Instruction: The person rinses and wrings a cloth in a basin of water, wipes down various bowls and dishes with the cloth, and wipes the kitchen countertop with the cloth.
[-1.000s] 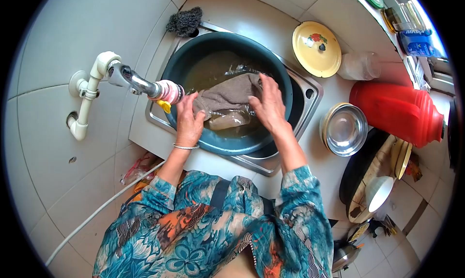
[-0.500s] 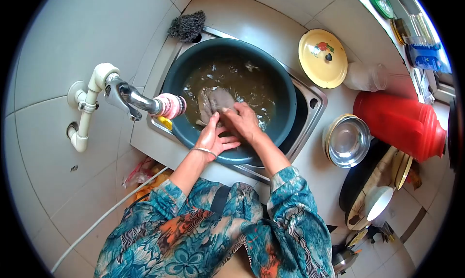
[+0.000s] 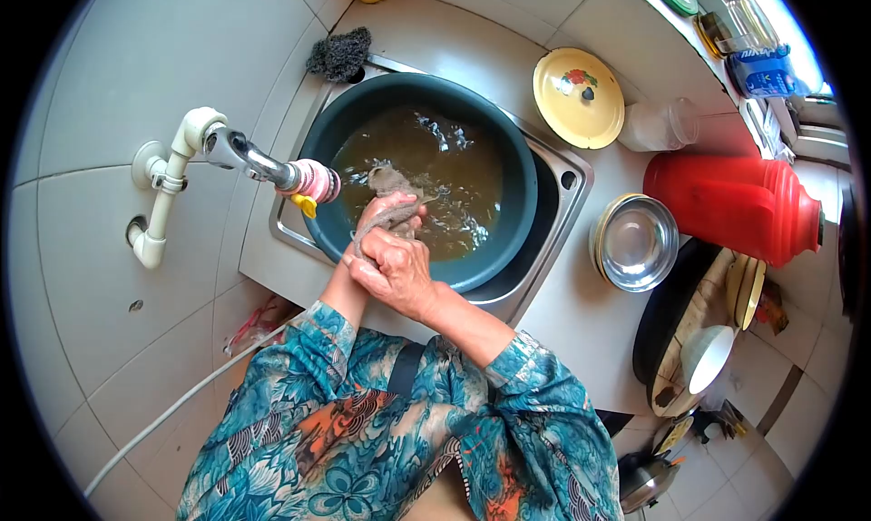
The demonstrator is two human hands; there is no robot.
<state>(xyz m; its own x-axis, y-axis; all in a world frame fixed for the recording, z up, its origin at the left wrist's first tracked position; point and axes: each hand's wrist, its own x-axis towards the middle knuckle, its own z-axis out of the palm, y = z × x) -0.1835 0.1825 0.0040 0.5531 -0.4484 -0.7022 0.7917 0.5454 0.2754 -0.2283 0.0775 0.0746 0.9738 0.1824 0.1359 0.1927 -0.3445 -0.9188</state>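
Note:
A wet grey-brown cloth (image 3: 388, 181) is bunched and twisted between my two hands over the near left side of a dark green basin (image 3: 519, 194). My left hand (image 3: 379, 209) is closed around it, partly hidden by the cloth and the other hand. Crossing over my left wrist, my right hand (image 3: 397, 269) grips the nearer end of the cloth. Murky brown water (image 3: 454, 172) with ripples fills the basin below. One end of the cloth hangs just above or at the water; I cannot tell which.
The basin sits in a steel sink (image 3: 535, 285). A tap (image 3: 263, 165) with a pink wrap reaches in from the left. Around the counter are a scouring pad (image 3: 339, 54), a yellow enamel lid (image 3: 578, 98), stacked metal bowls (image 3: 639, 244) and a red thermos (image 3: 726, 205).
The cloth has come up from the water and is now twisted between my hands. My right hand has moved left and nearer, across my left wrist. The view has shifted slightly.

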